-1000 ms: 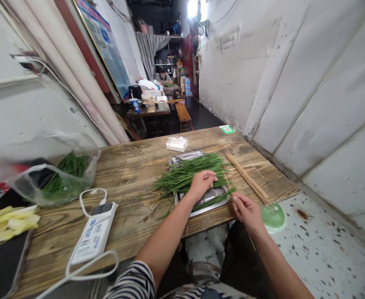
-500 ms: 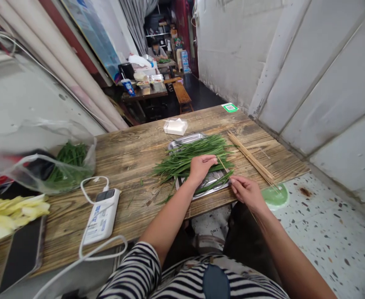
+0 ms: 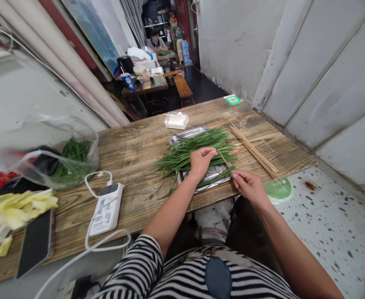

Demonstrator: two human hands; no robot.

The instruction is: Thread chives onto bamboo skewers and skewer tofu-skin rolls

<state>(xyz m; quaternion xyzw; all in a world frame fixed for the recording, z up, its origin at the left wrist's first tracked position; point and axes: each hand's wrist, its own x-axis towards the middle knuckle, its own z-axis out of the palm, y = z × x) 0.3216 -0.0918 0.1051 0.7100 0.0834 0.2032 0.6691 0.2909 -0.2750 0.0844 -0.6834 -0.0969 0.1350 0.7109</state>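
A thin bamboo skewer (image 3: 223,158) slants between my two hands above the near side of a metal tray (image 3: 182,176). My left hand (image 3: 201,162) pinches at its far end, fingertips pressed together. Lower down, my right hand (image 3: 248,187) is closed around the skewer, and a thin length shows past the palm. Green garlic chives (image 3: 198,145) lie heaped across the tray, just beyond my left hand. Several strands (image 3: 212,181) rest at the tray's front, close to my right fingertips. Whether a chive is also in either pinch is too small to tell.
Bamboo skewers (image 3: 254,151) lie on the wooden table (image 3: 132,147), right of the chives. Behind are another metal tray (image 3: 187,133) and a tissue pack (image 3: 176,121). Leftward are a power bank (image 3: 107,209), phone (image 3: 35,241), yellow leaves (image 3: 17,207) and a plastic bag (image 3: 92,160) of greens.
The camera view has shifted slightly, so the table sits a little higher and further right. Both hands keep nearly the same pose around the skewer.
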